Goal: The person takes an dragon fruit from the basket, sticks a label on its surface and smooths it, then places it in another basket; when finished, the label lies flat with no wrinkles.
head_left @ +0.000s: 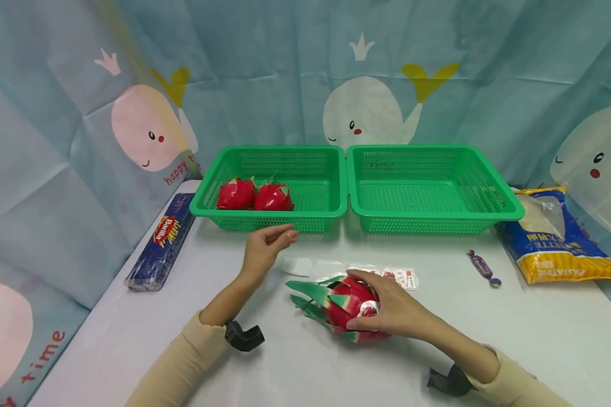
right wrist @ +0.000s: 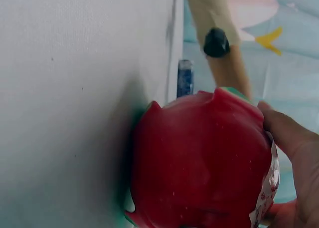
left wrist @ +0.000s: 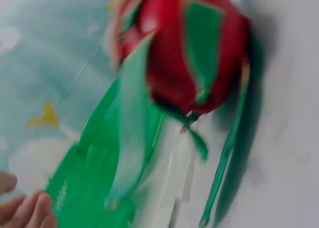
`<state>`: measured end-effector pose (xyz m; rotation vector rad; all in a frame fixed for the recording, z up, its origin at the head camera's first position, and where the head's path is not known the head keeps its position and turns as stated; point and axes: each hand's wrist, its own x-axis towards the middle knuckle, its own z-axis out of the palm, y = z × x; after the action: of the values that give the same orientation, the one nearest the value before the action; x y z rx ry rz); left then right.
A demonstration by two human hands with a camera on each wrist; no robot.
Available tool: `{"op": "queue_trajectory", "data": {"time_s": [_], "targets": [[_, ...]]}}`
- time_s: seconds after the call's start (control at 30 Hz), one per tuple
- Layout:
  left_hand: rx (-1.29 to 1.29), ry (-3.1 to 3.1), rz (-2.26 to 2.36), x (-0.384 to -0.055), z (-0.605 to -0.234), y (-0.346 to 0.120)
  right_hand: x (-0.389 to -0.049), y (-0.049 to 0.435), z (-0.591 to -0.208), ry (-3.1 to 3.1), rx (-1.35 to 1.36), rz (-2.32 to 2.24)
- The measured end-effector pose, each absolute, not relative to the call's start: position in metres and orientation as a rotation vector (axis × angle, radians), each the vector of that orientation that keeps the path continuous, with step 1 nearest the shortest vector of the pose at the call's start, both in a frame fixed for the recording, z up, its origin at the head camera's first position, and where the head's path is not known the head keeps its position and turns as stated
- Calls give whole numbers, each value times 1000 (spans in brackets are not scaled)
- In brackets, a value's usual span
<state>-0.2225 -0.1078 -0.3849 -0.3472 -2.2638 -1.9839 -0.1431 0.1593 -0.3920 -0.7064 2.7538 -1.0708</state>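
Note:
My right hand (head_left: pixel 394 305) grips a red dragon fruit (head_left: pixel 343 302) on the white table, thumb and fingers spread around its right side. Long green leaves point left from the fruit, and a white-and-red label (right wrist: pixel 264 193) shows beside the hand. In the right wrist view, the fruit's smooth red end fills the middle. My left hand (head_left: pixel 265 249) is raised in front of the left green basket (head_left: pixel 270 220), fingers loosely bent with nothing between them. Two smaller dragon fruits (head_left: pixel 236 194) sit in that basket's left part.
A second green basket (head_left: pixel 433 215) adjoins the first. Behind the held fruit lies a flat whitish strip (head_left: pixel 331 268) with red print. A blue Barilla spaghetti pack (head_left: pixel 163 240) lies left; a purple wrapped candy (head_left: pixel 483 268) and a blue-yellow pasta bag (head_left: pixel 555 243) lie right.

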Motion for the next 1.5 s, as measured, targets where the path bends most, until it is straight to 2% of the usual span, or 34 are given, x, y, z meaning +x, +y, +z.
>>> {"op": "queue_trajectory", "data": {"time_s": [0.13, 0.3, 0.6, 0.93, 1.27, 1.5], "targets": [[123, -2046, -2438, -242, -393, -131, -141, 157, -393, 2781, -643, -1059], [363, -1635, -2645, -257, -396, -145, -143, 155, -393, 2758, -564, -1096], [409, -1497, -2606, -264, -392, -146, -147, 161, -388, 2717, -542, -1287], [408, -1509, -2593, -262, -395, -149, -171, 185, -349, 2695, -519, -1540], [417, -1493, -2576, -260, -393, -150, -227, 227, -303, 2803, -178, -1808], [403, -1541, -2548, -254, -389, -149, -283, 279, -301, 2804, 138, -1960]]}}
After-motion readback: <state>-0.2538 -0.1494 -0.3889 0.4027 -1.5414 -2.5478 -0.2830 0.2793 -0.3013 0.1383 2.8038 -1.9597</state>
